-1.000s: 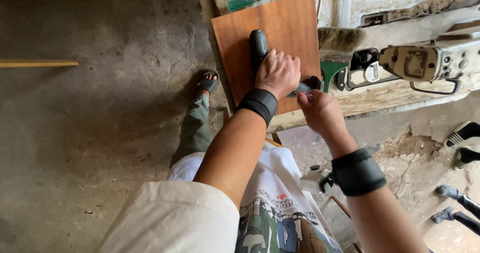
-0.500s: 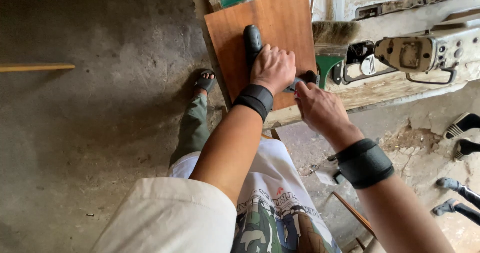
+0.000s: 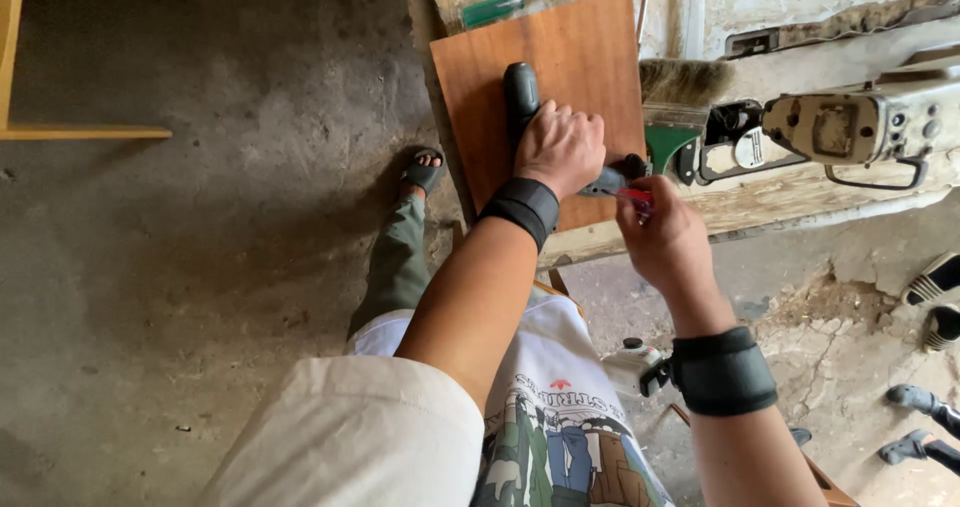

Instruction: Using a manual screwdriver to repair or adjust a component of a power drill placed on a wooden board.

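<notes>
Left hand (image 3: 560, 147) clamps the dark power tool (image 3: 522, 97), likely heavy and rigid; right hand (image 3: 665, 237), at 4 o'clock, pinches a red-handled bit (image 3: 636, 196).

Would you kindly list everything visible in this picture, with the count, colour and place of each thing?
power tool: one, dark, lying on the board under the left hand
wooden board: one, reddish brown, on the workbench
workbench: one, worn whitish, top right
screwdriver: one, green handle, above the board
brush: one, pale bristles, green base, right of the board
machine part: one, beige, on the bench at right
sandalled foot: one, on the concrete floor
left hand: one, black wristband, gripping the power tool
right hand: one, black wristband, pinching a small red item at the tool's tip
</notes>
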